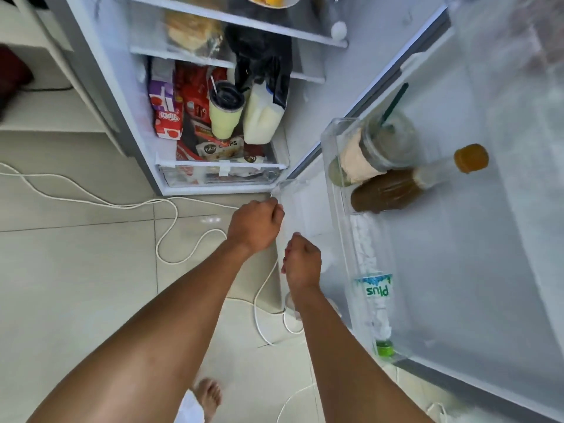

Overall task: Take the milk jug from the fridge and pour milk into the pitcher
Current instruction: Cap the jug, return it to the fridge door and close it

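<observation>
**Fridge open, milk not yet in my hands**

I am standing at the open fridge and looking down at the milk jug, which is sitting upright on the lowest shelf with its cap on. A pale tumbler with a straw is standing just left of the jug, a red and purple juice carton is further left of it, and a black bag is drooping over the jug's top from behind. The fridge door is swung wide, off to the right of the jug.

Both my hands are hanging well short of the jug, on my side of it and lower in the view. My left hand is the nearer one to the jug. Its fingers are curling under beside the door's bottom corner, and I cannot tell whether they are gripping that edge or nothing at all. My right hand is further back from the jug. Its fingers are hanging loosely curled, and I am seeing nothing in it.

So I am judging the task as barely started: the door is open, but the jug is untouched. I am still needing to reach in, lift it clear of the bag and tumbler, carry it out and pour. The pitcher is not showing anywhere in view.
</observation>
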